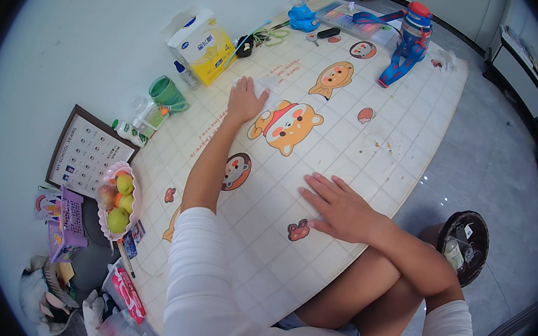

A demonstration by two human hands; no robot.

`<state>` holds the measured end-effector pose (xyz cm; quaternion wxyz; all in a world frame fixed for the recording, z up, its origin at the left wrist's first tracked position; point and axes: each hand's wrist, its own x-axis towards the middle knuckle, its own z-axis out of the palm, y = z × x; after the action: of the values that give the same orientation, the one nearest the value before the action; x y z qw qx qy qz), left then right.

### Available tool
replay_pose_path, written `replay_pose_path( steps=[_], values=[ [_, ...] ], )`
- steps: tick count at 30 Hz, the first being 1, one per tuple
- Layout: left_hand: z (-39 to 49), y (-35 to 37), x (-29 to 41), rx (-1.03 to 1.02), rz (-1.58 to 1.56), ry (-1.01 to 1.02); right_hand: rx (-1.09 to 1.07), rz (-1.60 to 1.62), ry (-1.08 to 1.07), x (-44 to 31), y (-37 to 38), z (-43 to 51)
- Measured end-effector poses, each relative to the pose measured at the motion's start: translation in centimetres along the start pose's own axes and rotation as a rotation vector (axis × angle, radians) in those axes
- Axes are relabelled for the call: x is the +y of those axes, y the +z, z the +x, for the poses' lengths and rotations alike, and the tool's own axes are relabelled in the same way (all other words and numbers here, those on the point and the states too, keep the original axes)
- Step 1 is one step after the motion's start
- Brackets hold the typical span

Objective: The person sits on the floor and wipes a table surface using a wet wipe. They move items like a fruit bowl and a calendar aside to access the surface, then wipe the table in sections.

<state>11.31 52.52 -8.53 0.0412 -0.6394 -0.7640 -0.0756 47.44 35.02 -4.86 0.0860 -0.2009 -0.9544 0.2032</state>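
My left hand [245,101] lies palm down on a crumpled white tissue [267,91], pressing it to the tablecloth [344,147] near the wall side. The tissue shows beside the thumb and fingertips. Flat on the cloth near the close edge rests my right hand [337,207], fingers spread, with nothing visible in it. Its thumb is beside a printed rabbit face. The cloth is pale, with a grid and cartoon animals. Small brown crumbs [389,145] are scattered to the right of my right hand.
Along the wall stand a yellow and white box [206,48], a green cup [166,93], small bottles [130,132] and a framed photo sheet [90,150]. A fruit bowl [138,194] is at the left. A strapped water bottle [415,30] stands far right. A waste bin [480,245] is on the floor.
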Motion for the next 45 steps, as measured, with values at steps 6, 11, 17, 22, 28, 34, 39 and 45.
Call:
replay_pose_path(
  steps=[6, 11, 17, 22, 28, 34, 39, 45],
  values=[
    [-12.3, -2.8, 1.6, -0.088, -0.081, 0.255, 0.025, -0.030, -0.009, 0.0, 0.4, -0.2],
    [-18.8, -4.8, -2.2, -0.185, -0.111, 0.195, 0.069, -0.053, -0.006, 0.2, 0.7, -0.6],
    [-17.8, -3.8, -6.1, -0.093, 0.066, -0.145, 0.065, -0.059, -0.011, -0.1, 1.1, -0.2],
    [-18.2, -3.7, 2.2, -0.113, -0.026, 0.153, 0.042, -0.062, 0.004, 0.1, 0.5, -0.3],
    [-23.6, -6.8, 5.6, -0.219, -0.135, 0.448, 0.085, -0.044, -0.013, 0.3, 0.4, -0.7],
    [-26.8, -5.6, -6.9, -0.101, -0.100, 0.062, 0.106, -0.058, -0.016, 0.4, 0.8, -0.9],
    [-22.8, -4.1, -8.0, -0.045, 0.007, -0.058, 0.070, -0.078, -0.011, 0.2, 0.8, -0.6],
    [-20.1, -3.3, 2.1, -0.129, 0.008, 0.134, 0.068, -0.057, -0.015, 0.7, 1.0, -0.6]
  ],
)
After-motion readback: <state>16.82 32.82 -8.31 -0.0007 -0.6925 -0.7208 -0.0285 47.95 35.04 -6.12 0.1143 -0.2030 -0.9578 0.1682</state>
